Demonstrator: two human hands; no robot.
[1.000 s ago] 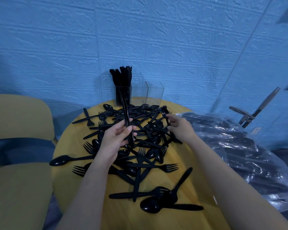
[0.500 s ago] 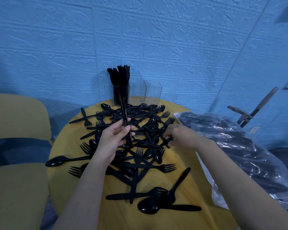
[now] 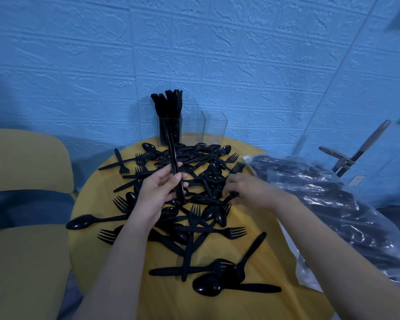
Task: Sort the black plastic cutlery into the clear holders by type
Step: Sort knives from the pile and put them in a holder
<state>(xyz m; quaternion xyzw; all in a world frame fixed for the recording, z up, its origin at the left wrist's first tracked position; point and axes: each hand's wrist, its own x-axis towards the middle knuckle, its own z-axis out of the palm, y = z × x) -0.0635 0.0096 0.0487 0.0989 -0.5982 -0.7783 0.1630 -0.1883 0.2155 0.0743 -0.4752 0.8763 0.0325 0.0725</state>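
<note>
Gripping a bundle of knives, the left hand holds firm; right hand pinches a piece from the pile.

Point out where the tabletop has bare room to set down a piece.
Bare wood shows along the near left edge of the table, below the lone spoon, and near right past the big spoon. The centre pile is crowded; the bag covers the right side.
</note>
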